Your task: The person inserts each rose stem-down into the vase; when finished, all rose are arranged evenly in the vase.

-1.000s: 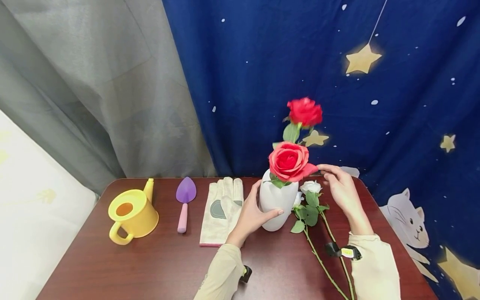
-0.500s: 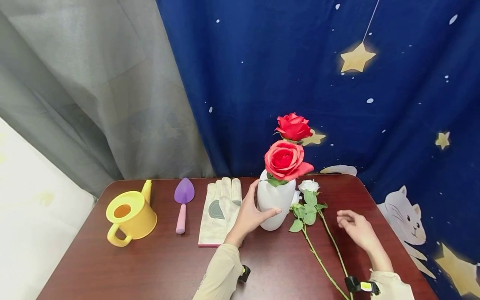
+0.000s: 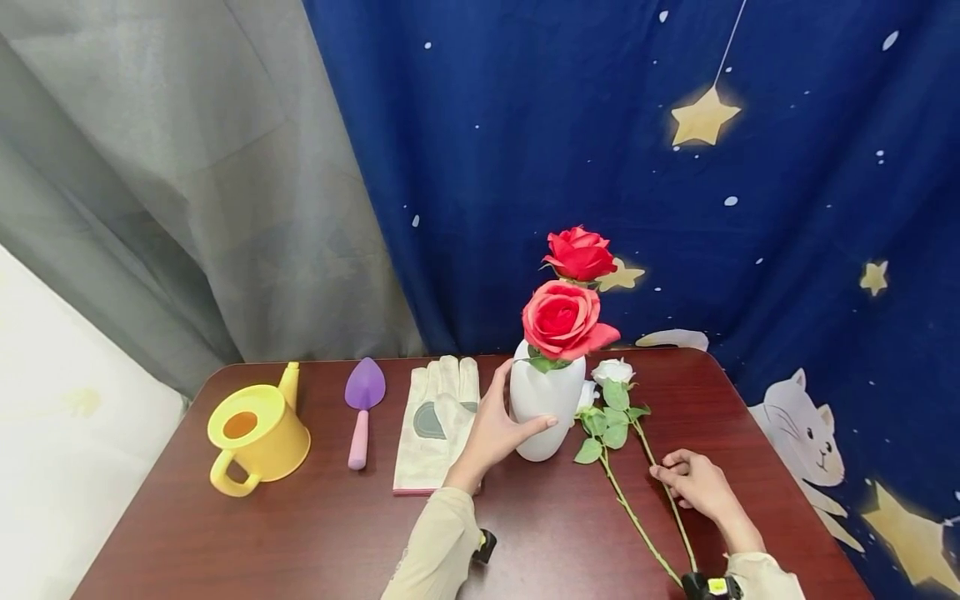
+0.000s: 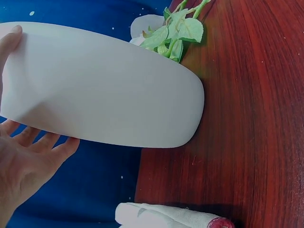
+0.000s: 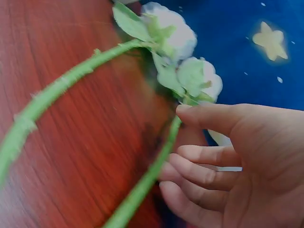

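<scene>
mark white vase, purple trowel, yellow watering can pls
white vase (image 3: 545, 417): head view, on the front of its body, right of the left hand's thumb.
purple trowel (image 3: 364, 385): head view, on the blade.
yellow watering can (image 3: 273, 437): head view, on the side wall below the opening.

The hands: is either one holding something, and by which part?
The left hand holds the white vase by its side. The right hand touches a white rose's stem; a closed grip isn't clear.
</scene>
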The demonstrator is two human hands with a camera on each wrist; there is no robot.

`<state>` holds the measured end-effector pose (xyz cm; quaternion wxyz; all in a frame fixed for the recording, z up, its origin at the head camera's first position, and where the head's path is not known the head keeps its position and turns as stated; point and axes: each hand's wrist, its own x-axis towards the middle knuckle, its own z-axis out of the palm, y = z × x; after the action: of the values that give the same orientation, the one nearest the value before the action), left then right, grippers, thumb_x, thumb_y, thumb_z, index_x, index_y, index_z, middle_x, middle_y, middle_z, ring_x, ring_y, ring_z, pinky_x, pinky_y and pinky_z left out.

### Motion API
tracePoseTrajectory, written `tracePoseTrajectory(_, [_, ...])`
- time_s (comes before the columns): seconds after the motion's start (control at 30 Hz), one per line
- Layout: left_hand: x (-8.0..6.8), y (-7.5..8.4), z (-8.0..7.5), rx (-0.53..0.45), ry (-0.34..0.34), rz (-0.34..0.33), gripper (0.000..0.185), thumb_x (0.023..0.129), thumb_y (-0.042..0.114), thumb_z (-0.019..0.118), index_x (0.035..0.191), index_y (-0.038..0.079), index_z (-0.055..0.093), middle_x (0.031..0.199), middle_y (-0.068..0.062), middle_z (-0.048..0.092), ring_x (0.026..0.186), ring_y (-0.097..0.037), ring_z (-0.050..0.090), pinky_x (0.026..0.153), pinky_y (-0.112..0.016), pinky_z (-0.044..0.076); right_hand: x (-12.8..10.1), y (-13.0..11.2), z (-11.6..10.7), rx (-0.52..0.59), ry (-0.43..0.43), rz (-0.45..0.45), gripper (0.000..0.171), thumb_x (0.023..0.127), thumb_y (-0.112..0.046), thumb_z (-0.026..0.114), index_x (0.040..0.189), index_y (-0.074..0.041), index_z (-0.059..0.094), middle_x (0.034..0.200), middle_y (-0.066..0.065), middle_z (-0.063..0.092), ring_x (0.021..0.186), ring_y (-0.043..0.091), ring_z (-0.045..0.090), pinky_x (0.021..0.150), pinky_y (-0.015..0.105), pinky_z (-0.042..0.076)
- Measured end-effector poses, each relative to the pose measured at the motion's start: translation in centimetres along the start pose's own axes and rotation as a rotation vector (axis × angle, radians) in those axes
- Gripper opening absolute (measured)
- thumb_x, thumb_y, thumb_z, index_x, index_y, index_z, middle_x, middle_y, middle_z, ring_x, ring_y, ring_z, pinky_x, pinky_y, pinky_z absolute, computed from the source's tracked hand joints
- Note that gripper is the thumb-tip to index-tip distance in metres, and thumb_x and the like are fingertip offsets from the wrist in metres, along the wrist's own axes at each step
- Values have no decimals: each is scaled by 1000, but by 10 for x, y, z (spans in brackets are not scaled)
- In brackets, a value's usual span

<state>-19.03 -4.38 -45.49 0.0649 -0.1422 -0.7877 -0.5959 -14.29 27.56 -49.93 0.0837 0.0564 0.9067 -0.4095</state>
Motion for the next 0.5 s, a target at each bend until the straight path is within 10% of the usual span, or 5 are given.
tracePoseTrajectory(0.5, [0, -1, 0, 13, 0, 6, 92, 66, 42, 83, 140, 29, 30, 125, 7, 50, 111, -10, 50, 91, -36, 43, 1, 12, -13, 348, -81, 91, 22, 87, 2, 55, 104, 15, 56, 83, 11, 65, 71, 20, 63, 63, 33, 53])
